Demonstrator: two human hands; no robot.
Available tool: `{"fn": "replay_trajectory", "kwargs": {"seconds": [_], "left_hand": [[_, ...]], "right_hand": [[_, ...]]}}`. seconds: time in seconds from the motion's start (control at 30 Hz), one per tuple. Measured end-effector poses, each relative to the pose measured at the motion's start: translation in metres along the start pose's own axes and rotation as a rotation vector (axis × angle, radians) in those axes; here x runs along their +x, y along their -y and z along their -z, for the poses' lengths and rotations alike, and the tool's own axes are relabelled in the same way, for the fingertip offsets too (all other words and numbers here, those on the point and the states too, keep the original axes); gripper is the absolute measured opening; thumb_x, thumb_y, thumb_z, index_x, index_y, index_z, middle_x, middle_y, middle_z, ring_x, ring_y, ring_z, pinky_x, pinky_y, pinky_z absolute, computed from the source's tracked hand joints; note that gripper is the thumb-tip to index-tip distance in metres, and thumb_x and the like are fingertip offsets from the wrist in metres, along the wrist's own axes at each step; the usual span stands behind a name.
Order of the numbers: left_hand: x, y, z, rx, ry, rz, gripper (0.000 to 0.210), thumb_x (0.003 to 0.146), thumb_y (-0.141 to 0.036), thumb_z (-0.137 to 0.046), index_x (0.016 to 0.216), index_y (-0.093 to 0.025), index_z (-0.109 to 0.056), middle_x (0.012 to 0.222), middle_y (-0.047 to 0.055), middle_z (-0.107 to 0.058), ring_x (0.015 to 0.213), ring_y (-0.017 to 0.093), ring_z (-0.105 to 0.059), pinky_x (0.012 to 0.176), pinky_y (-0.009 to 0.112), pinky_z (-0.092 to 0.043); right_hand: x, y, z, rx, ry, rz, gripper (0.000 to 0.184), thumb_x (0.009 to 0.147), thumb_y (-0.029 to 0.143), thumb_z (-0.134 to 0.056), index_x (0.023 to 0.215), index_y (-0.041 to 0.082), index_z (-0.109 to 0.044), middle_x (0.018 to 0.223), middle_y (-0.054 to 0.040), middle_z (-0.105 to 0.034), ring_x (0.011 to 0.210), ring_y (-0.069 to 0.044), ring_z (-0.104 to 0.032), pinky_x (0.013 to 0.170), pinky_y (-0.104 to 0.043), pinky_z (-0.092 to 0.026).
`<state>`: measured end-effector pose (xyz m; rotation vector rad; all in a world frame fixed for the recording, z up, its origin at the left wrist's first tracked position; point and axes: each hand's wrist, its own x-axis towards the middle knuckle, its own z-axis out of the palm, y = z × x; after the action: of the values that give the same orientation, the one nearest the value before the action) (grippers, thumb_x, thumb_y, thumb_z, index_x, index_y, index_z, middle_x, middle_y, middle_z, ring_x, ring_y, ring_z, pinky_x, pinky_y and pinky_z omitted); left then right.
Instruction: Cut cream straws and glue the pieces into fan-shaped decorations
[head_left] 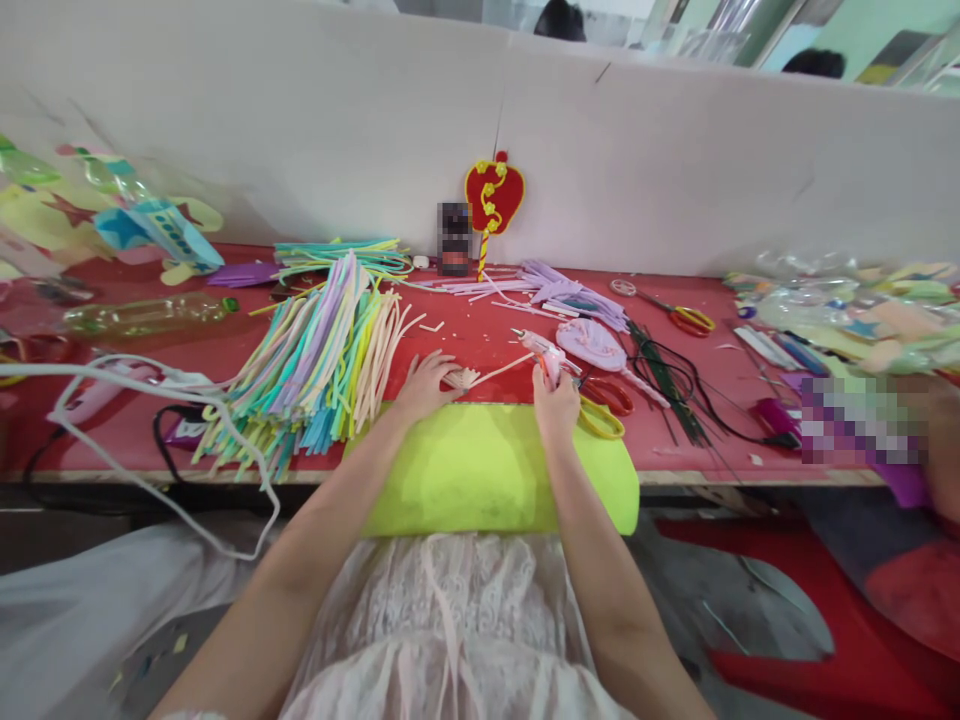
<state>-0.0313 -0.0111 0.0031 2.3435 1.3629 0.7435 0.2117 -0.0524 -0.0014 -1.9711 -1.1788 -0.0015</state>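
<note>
My left hand [429, 386] is over the red table, its thumb and fingers around a small cream folded pipe cleaner piece [463, 378]. From that piece a single cream strand runs right toward the glue gun. My right hand [557, 405] grips a pink glue gun [550, 352], its nozzle pointing up and left. Beside it lie a flat lilac pipe cleaner coil on a stem [592, 345] and yellow-and-red handled scissors [601, 418]. A lime green sheet [465, 470] covers the table edge below both hands.
A large pile of pastel pipe cleaners [311, 360] stands left of my left hand. A red fan-shaped piece on a striped stem [495, 200] stands against the white partition [300, 120]. Dark green stems [667, 385] and a black cord lie at right, near another person's hand [941, 440].
</note>
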Motion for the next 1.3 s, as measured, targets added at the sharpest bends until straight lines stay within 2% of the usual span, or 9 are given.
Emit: {"fn": "replay_trajectory", "kwargs": {"seconds": [0.17,0.27,0.37,0.47,0.63,0.7,0.9,1.13,1.3], "left_hand": [[0.001,-0.002,0.000,0.006,0.004,0.001,0.041,0.075,-0.042,-0.063,0.113,-0.026,-0.059,0.130,0.005,-0.053,0.131,0.025,-0.034,0.112,0.051,-0.010],[0.001,-0.001,0.000,-0.001,0.009,0.004,0.042,0.075,-0.042,-0.063,0.113,-0.026,-0.059,0.130,0.005,-0.052,0.131,0.026,-0.034,0.112,0.051,-0.010],[0.001,0.002,0.000,-0.016,-0.004,-0.005,0.049,0.071,-0.043,-0.067,0.116,-0.026,-0.058,0.131,0.005,-0.052,0.131,0.026,-0.034,0.112,0.051,-0.012],[0.000,0.006,-0.001,-0.046,-0.031,-0.031,0.057,0.068,-0.042,-0.071,0.120,-0.026,-0.055,0.132,0.006,-0.051,0.130,0.027,-0.035,0.112,0.050,-0.016],[0.001,0.015,-0.001,-0.122,-0.158,-0.035,0.027,0.087,-0.031,-0.050,0.111,-0.024,-0.060,0.124,0.004,-0.057,0.123,0.020,-0.045,0.110,0.044,-0.026],[0.001,0.018,0.000,-0.157,-0.236,-0.002,0.025,0.089,-0.026,-0.043,0.106,-0.022,-0.062,0.114,0.005,-0.062,0.112,0.018,-0.053,0.104,0.038,-0.035],[-0.005,0.013,0.007,-0.092,-0.324,0.128,0.020,0.086,-0.027,-0.049,0.097,-0.020,-0.064,0.095,0.006,-0.064,0.086,0.017,-0.060,0.083,0.032,-0.048],[-0.005,0.008,0.002,-0.069,-0.253,0.116,0.017,0.082,-0.026,-0.055,0.095,-0.020,-0.064,0.091,0.005,-0.063,0.087,0.018,-0.058,0.085,0.033,-0.046],[-0.002,0.013,0.000,-0.151,-0.293,0.142,0.022,0.088,-0.029,-0.046,0.096,-0.020,-0.064,0.096,0.006,-0.065,0.091,0.019,-0.059,0.088,0.034,-0.045]], "right_hand": [[0.009,-0.006,-0.008,0.014,-0.029,-0.026,0.049,0.081,0.055,-0.045,0.099,0.012,-0.058,0.095,-0.0173,-0.063,0.092,-0.028,-0.057,0.082,-0.039,-0.042],[0.009,-0.008,-0.006,0.015,-0.050,-0.005,0.049,0.080,0.055,-0.046,0.103,0.013,-0.056,0.092,-0.0142,-0.064,0.086,-0.027,-0.059,0.078,-0.037,-0.043],[0.002,-0.009,0.000,0.006,-0.016,0.064,0.049,0.080,0.056,-0.046,0.105,0.014,-0.056,0.085,-0.0106,-0.064,0.077,-0.024,-0.060,0.072,-0.035,-0.044],[-0.006,-0.011,0.004,-0.032,0.010,0.180,0.051,0.077,0.051,-0.051,0.110,0.013,-0.055,0.091,-0.0125,-0.065,0.084,-0.025,-0.060,0.078,-0.036,-0.044],[-0.011,-0.013,0.004,-0.060,0.049,0.299,0.053,0.076,0.047,-0.054,0.116,0.011,-0.054,0.103,-0.0152,-0.064,0.094,-0.026,-0.059,0.086,-0.039,-0.043],[-0.011,-0.014,0.002,-0.054,0.065,0.314,0.054,0.076,0.047,-0.054,0.117,0.011,-0.054,0.104,-0.0150,-0.064,0.095,-0.026,-0.059,0.086,-0.039,-0.043],[-0.012,-0.015,-0.002,-0.039,0.132,0.279,0.055,0.077,0.048,-0.054,0.118,0.012,-0.053,0.110,-0.0151,-0.062,0.099,-0.025,-0.057,0.088,-0.037,-0.042],[-0.010,-0.006,0.006,-0.066,0.094,0.118,0.053,0.075,0.054,-0.055,0.111,0.015,-0.055,0.108,-0.0137,-0.056,0.092,-0.024,-0.055,0.078,-0.035,-0.044],[-0.008,-0.008,0.007,-0.137,0.036,0.095,0.056,0.077,0.057,-0.053,0.107,0.010,-0.055,0.104,-0.0182,-0.055,0.098,-0.030,-0.051,0.086,-0.042,-0.039]]}}
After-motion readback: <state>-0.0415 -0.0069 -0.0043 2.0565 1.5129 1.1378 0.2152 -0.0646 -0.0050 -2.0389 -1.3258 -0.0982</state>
